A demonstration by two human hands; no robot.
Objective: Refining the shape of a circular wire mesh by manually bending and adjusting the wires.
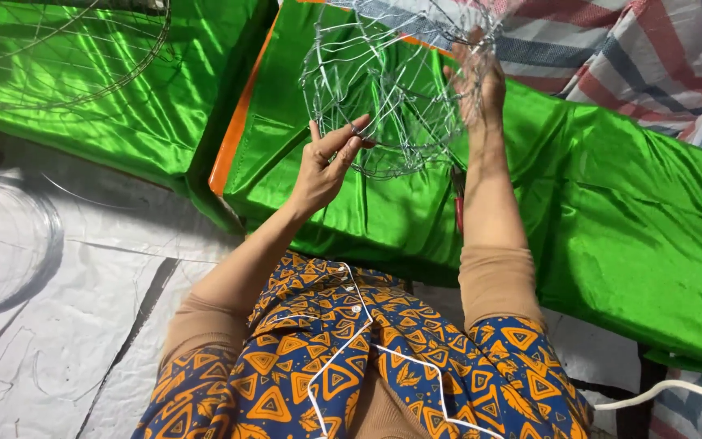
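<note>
Wire frame [392, 89] hung above the green satin cloth [611, 187], at 12 o'clock from your body. Your left hand [327, 167] pinched its lower rim, grip closed on wire. Your right hand [477, 85], at 2 o'clock, reached inside; its grip I cannot tell.

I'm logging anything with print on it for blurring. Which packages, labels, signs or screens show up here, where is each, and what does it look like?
None in view: no package, label, sign or screen.
What shows is the left hand and right hand on a silver wire frame, over shiny green cloth, with a striped tarp behind; all unprinted.
</note>
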